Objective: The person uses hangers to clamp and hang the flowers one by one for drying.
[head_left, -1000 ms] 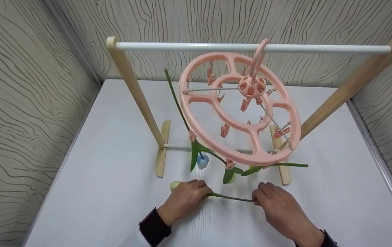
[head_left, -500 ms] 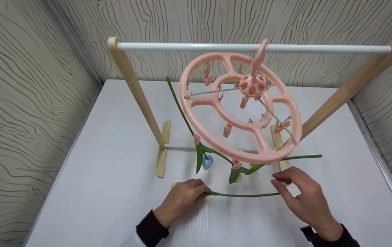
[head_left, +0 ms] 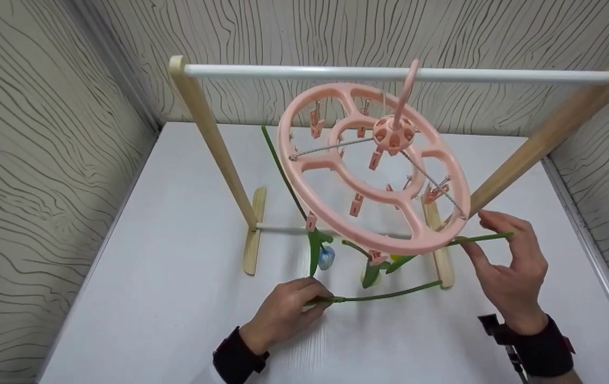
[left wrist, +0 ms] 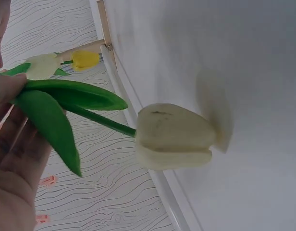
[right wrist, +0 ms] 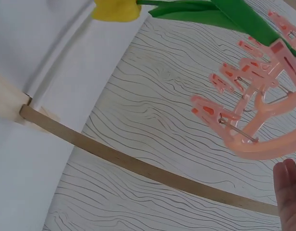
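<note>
In the head view my left hand (head_left: 288, 309) pinches an artificial white tulip by its green stem (head_left: 390, 295), low above the table. Its white bloom (left wrist: 174, 137) and green leaves (left wrist: 49, 125) show in the left wrist view. My right hand (head_left: 520, 266), thumb and fingers spread, is beside the right rim of a round pink clip hanger (head_left: 414, 240). Another flower's stem end (head_left: 488, 238) crosses in front of that hand; contact cannot be told. A blue tulip (head_left: 326, 257) and a yellow tulip (right wrist: 117, 9) hang from the hanger's clips.
The hanger hooks over a white rod (head_left: 294, 72) between two wooden posts (head_left: 214, 141). Several pink clips (right wrist: 208, 113) dangle from its rings. A wooden foot (head_left: 443, 266) stands on the white table (head_left: 166, 256). Patterned walls (head_left: 43, 160) enclose the back and sides.
My right hand has let go of the white tulip's stem end and moved up and right to the hanger's rim. The hanger has turned slightly. My left hand has kept its grip.
</note>
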Demonstrator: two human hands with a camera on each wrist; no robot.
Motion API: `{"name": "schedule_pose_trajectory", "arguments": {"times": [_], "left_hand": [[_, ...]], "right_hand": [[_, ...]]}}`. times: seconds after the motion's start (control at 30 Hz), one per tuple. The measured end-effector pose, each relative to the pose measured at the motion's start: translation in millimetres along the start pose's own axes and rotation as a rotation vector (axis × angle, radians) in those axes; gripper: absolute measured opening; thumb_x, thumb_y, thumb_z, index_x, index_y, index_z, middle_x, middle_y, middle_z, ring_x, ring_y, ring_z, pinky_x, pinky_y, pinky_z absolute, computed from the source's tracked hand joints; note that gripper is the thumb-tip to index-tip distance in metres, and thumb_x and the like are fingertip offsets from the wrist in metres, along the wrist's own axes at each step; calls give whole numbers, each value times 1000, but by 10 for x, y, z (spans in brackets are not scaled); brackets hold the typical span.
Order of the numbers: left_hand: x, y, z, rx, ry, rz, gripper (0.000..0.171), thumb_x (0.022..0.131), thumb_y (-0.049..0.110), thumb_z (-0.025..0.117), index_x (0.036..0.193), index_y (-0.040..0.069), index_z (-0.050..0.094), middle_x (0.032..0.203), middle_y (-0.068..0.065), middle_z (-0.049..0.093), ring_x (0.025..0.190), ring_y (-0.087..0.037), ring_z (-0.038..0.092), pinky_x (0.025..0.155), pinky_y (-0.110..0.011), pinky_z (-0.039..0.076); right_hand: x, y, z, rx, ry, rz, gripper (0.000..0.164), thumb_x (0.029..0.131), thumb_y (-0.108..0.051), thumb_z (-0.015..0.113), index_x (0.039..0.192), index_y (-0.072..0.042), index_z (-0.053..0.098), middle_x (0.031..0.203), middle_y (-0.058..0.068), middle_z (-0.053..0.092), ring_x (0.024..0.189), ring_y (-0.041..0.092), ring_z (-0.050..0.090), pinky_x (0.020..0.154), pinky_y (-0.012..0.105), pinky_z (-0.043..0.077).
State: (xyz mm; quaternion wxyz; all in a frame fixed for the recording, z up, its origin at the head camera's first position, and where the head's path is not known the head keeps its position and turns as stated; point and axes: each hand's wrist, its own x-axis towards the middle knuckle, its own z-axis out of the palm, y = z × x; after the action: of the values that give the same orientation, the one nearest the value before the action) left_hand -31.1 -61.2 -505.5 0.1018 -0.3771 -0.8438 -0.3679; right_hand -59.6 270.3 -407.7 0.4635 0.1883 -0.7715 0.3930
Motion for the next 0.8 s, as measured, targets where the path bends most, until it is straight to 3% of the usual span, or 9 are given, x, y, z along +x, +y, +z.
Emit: {"name": "schedule_pose_trajectory", "arguments": {"times": [0.1,0.3,0.53,0.7,0.8], "left_hand": [[2,14,13,-58,15,-3,18,82,8,74,96,17,68,91,6,72,82,0,67,76,-7,53],[-10,45,44,-116,39,12,18,83,6,74,96,17,67,89,6,72,81,-1,67,74,-7,54],[-26,94,99,-188,60,-5,15,84,7,73,96,15,68,89,4,72,81,0,66,73,-7,54],[-34,97,93,-231,77,-18,11,86,10,71,96,14,68,89,3,71,81,0,66,74,-7,54],[-37,108,97,-244,90,6,11,87,10,70,97,14,68,90,3,71,81,0,67,76,-7,54]], "right_hand": [[105,7,41,34,-2,-49,54,83,-34,74,107,13,64,107,27,66,113,10,64,103,16,48],[222,111,107,112,-114,-107,47,84,-27,74,109,12,66,119,22,66,116,24,64,104,18,48],[238,172,112,117,-151,-117,38,84,-25,73,100,9,70,106,25,70,115,20,66,102,17,49],[202,106,131,109,-132,-143,40,83,-29,73,92,10,71,97,26,70,112,17,67,102,16,49],[174,27,155,95,-129,-162,42,83,-31,72,89,11,71,93,26,69,110,14,66,102,15,48]]}}
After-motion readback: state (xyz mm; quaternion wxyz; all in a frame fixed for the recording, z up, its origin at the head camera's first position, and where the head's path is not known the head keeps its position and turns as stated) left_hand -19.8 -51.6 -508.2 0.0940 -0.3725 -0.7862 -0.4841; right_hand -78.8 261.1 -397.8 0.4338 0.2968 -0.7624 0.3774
